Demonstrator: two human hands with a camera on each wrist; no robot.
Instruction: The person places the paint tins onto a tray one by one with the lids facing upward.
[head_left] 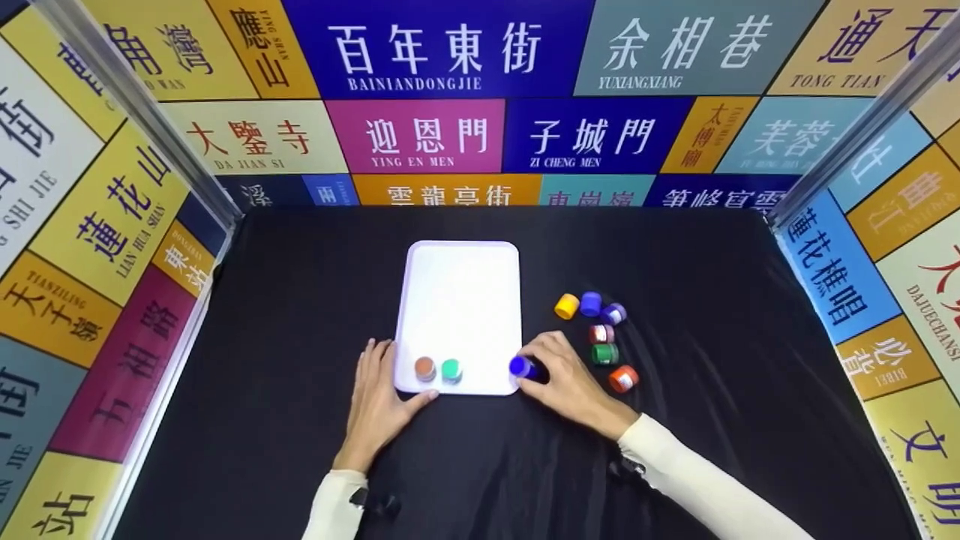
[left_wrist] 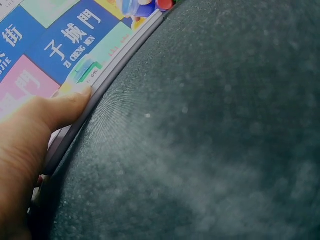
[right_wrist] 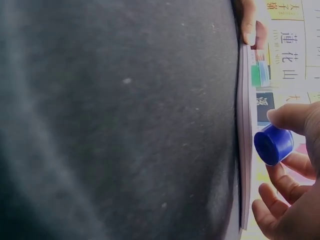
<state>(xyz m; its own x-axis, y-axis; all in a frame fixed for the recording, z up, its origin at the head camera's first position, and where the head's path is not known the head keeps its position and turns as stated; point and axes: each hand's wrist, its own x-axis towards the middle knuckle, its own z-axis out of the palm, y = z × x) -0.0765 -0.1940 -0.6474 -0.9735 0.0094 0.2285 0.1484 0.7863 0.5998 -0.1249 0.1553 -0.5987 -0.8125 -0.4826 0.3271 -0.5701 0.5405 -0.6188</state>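
Note:
A white rectangular tray (head_left: 461,307) lies on the black cloth. Near its front left corner stand a brown-capped paint jar (head_left: 425,368) and a light green paint jar (head_left: 451,370). My left hand (head_left: 373,409) rests at that corner, fingers extended along the left side and thumb (left_wrist: 72,105) touching the front rim. At the front right corner, my right hand (head_left: 568,382) pinches a blue paint jar (right_wrist: 274,144) between thumb and fingers. The jar is tilted in that grip; whether it touches the tray cannot be told.
Right of the tray lie several more jars: yellow (head_left: 567,306), blue (head_left: 591,304), purple-blue (head_left: 613,313), dark red (head_left: 601,334), dark green (head_left: 604,354) and orange-red (head_left: 623,378). Panels with printed signs (head_left: 431,135) enclose the black cloth (head_left: 315,285) at the back and both sides.

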